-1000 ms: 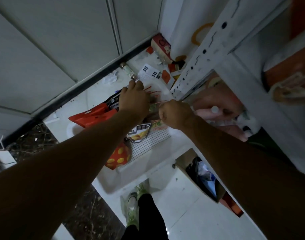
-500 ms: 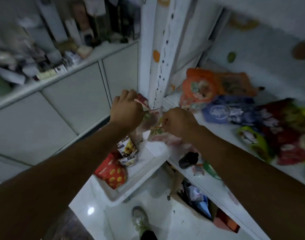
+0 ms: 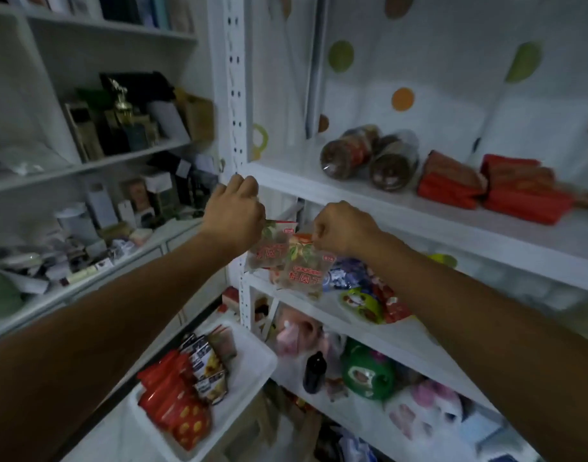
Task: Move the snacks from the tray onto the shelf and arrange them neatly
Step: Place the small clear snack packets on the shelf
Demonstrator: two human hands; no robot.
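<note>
Snack packets [image 3: 302, 265] dangle under left hand [image 3: 234, 211] and right hand [image 3: 344, 228], each pinching one.

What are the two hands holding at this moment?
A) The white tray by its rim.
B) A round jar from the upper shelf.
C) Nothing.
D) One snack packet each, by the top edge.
D: the left hand pinches a translucent snack packet by its top edge and the right hand pinches a second packet likewise, both hanging in front of the shelf, above the tray.
</note>
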